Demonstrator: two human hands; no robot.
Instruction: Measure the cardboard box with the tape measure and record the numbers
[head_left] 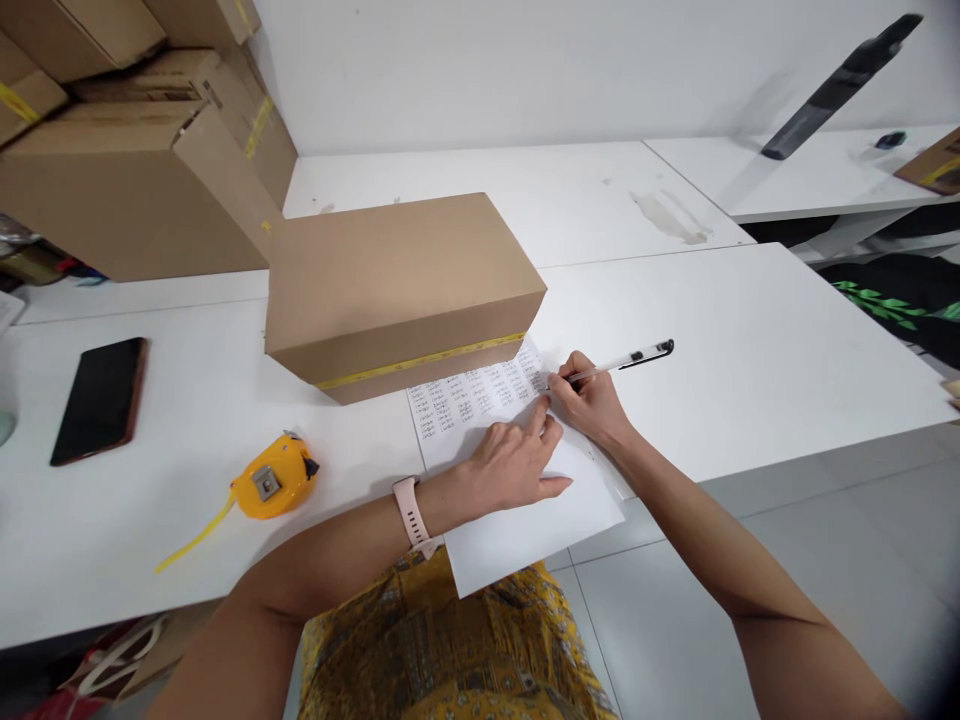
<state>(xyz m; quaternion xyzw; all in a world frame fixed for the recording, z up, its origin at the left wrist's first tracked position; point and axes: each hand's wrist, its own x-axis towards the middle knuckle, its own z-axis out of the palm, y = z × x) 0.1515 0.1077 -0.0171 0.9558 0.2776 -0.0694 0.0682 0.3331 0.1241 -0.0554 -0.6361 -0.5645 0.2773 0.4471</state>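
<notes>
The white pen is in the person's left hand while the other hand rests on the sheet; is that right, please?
Not quite: the head view shows the white pen in the right hand; the left hand rests on the sheet.

No text can be read clearly: the paper (525, 537) bears rows of small handwriting, too fine to make out, and the yellow strip (420, 361) along the box (405, 255) shows tiny, illegible marks.
</notes>
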